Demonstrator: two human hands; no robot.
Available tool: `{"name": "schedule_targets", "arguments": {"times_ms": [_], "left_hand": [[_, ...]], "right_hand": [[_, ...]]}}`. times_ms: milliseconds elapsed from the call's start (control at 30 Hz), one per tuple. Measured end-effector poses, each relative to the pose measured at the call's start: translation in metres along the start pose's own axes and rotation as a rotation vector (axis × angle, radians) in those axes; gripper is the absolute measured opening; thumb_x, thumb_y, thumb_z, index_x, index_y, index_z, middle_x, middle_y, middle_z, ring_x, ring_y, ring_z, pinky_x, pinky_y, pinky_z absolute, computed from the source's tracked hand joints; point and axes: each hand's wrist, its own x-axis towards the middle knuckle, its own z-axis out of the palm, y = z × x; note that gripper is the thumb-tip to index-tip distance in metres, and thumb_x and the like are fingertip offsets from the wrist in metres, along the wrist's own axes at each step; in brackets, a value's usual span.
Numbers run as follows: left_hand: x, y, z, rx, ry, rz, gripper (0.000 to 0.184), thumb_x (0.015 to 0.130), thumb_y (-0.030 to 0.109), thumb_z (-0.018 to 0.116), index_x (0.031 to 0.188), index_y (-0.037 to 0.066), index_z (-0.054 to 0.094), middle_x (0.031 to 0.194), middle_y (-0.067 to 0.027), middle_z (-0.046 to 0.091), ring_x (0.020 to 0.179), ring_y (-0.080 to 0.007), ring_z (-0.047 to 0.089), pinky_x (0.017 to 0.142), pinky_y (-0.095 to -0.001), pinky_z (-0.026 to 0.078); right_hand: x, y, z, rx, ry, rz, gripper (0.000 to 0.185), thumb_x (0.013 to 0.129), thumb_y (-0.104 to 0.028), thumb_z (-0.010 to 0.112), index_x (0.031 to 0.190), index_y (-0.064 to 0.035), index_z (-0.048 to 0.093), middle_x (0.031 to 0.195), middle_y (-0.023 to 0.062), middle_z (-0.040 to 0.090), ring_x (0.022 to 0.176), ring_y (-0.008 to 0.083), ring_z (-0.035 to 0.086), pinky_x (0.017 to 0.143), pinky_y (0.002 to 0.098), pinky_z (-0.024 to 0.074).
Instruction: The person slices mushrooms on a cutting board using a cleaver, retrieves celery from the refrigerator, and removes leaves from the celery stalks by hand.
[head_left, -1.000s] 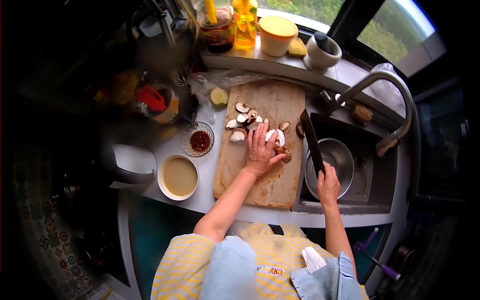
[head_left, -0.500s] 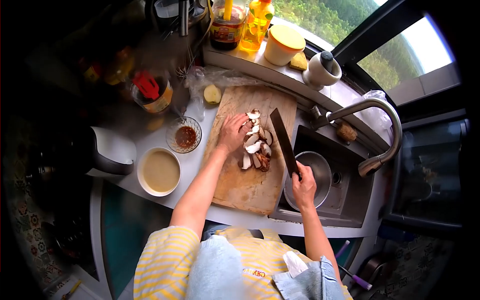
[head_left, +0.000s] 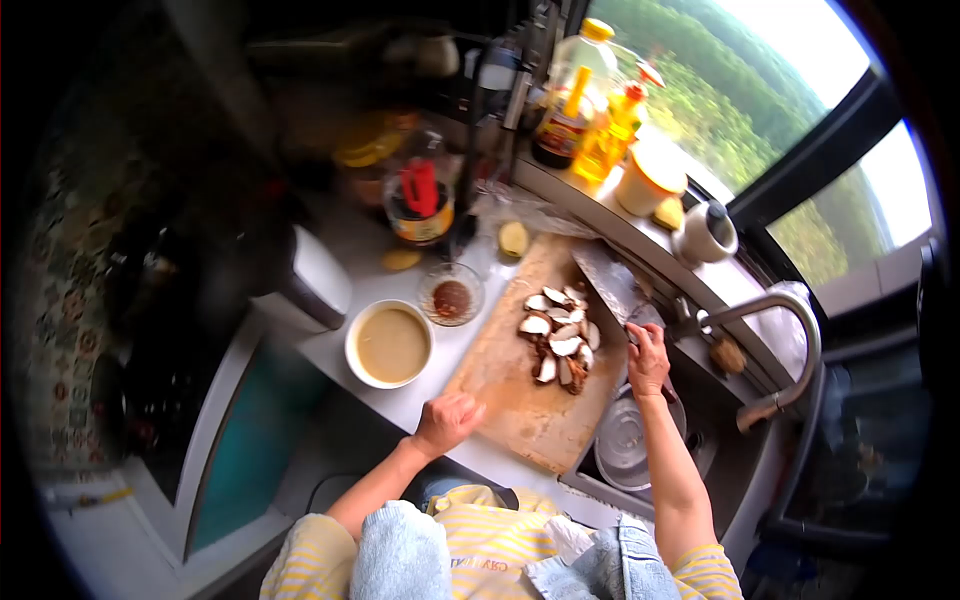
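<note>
My right hand (head_left: 648, 360) is closed on the handle of a cleaver (head_left: 608, 282), whose broad blade lies over the board's back right edge, tilted flat. Sliced mushrooms (head_left: 562, 343) are heaped on the wooden cutting board (head_left: 510, 405), just left of the blade. My left hand (head_left: 449, 425) is curled at the board's front left edge, near the bowl of cloudy liquid (head_left: 389, 344); whether its fingers hold anything is hidden.
A glass dish of brown sauce (head_left: 451, 298) and a cut piece of produce (head_left: 513, 239) are left of the board. At right are the sink with a metal bowl (head_left: 625, 445) and a faucet (head_left: 790, 305). Bottles (head_left: 604, 135) and a mortar (head_left: 706, 235) line the sill.
My left hand has left the mushrooms and drawn back to the board's front left, its fingers now curled. The cleaver has turned from edge-on to showing its broad face. The view has swung round.
</note>
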Motion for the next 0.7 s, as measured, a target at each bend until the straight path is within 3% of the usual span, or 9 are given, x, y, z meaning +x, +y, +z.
{"name": "schedule_targets", "arguments": {"times_ms": [133, 267, 367, 467, 533, 600, 633, 700], "left_hand": [[-0.048, 0.014, -0.027, 0.183, 0.116, -0.134, 0.03, 0.073, 0.017, 0.067, 0.058, 0.007, 0.043, 0.056, -0.0097, 0.048, 0.057, -0.028, 0.053, 0.05, -0.038, 0.043], [-0.096, 0.046, -0.042, 0.258, 0.25, -0.324, 0.008, 0.083, 0.014, 0.053, 0.088, 0.008, 0.053, 0.081, -0.0101, 0.058, 0.074, -0.0307, 0.058, 0.061, -0.0387, 0.048], [-0.145, 0.067, -0.042, 0.333, 0.409, -0.381, 0.009, 0.082, 0.009, 0.05, 0.091, 0.009, 0.054, 0.082, -0.0086, 0.06, 0.074, -0.0298, 0.06, 0.063, -0.0379, 0.05], [-0.196, 0.093, -0.047, 0.375, 0.322, -0.481, 0.013, 0.081, 0.006, 0.047, 0.092, 0.007, 0.054, 0.085, -0.0114, 0.06, 0.078, -0.0317, 0.059, 0.066, -0.0399, 0.049], [-0.229, 0.104, -0.051, 0.392, 0.329, -0.555, 0.013, 0.082, 0.007, 0.047, 0.094, 0.006, 0.052, 0.086, -0.0123, 0.061, 0.08, -0.0319, 0.059, 0.068, -0.0403, 0.048], [-0.266, 0.111, -0.053, 0.416, 0.39, -0.611, 0.015, 0.082, 0.007, 0.049, 0.097, 0.005, 0.051, 0.086, -0.0122, 0.062, 0.08, -0.0301, 0.06, 0.067, -0.0391, 0.049], [-0.285, 0.114, -0.054, 0.424, 0.388, -0.706, 0.014, 0.083, 0.009, 0.048, 0.096, 0.005, 0.051, 0.085, -0.012, 0.062, 0.078, -0.0298, 0.061, 0.066, -0.039, 0.049], [-0.319, 0.119, -0.056, 0.42, 0.379, -0.891, 0.013, 0.085, 0.011, 0.046, 0.096, 0.005, 0.05, 0.083, -0.0116, 0.063, 0.075, -0.0292, 0.061, 0.063, -0.0386, 0.049]], "right_hand": [[0.016, 0.017, 0.031, 0.052, -0.003, -0.032, 0.043, 0.067, 0.003, 0.059, 0.103, -0.02, 0.056, 0.106, 0.0066, 0.048, 0.095, 0.0274, 0.054, 0.073, 0.0355, 0.0469], [0.013, 0.037, 0.05, 0.19, -0.049, -0.138, 0.045, 0.065, 0.005, 0.051, 0.107, -0.0118, 0.057, 0.112, 0.015, 0.05, 0.101, 0.0334, 0.05, 0.085, 0.0366, 0.0421], [0.014, 0.065, 0.073, 0.144, -0.082, -0.245, 0.046, 0.067, 0.0, 0.048, 0.112, -0.008, 0.054, 0.116, 0.0187, 0.049, 0.103, 0.0373, 0.049, 0.087, 0.0433, 0.0403], [0.01, 0.073, 0.071, 0.083, -0.133, -0.263, 0.037, 0.077, -0.007, 0.054, 0.114, -0.0084, 0.053, 0.121, 0.0168, 0.048, 0.106, 0.037, 0.048, 0.089, 0.0413, 0.0386], [0.007, 0.075, 0.066, 0.112, -0.017, -0.265, 0.037, 0.079, -0.011, 0.055, 0.116, -0.0083, 0.052, 0.121, 0.0193, 0.048, 0.109, 0.0367, 0.046, 0.092, 0.0412, 0.0365], [-0.002, 0.051, 0.035, 0.289, 0.088, -0.324, 0.031, 0.084, -0.009, 0.052, 0.114, -0.0043, 0.053, 0.117, 0.0202, 0.049, 0.109, 0.0344, 0.046, 0.091, 0.0387, 0.0367], [-0.013, 0.031, 0.018, 0.419, 0.112, -0.323, 0.026, 0.087, -0.009, 0.05, 0.111, -0.0011, 0.053, 0.113, 0.0162, 0.052, 0.105, 0.031, 0.049, 0.091, 0.037, 0.0374], [-0.04, -0.008, -0.012, 0.58, 0.159, -0.529, 0.022, 0.09, -0.007, 0.046, 0.11, 0.0011, 0.053, 0.106, 0.0139, 0.054, 0.099, 0.0261, 0.052, 0.085, 0.0321, 0.0421]]}}
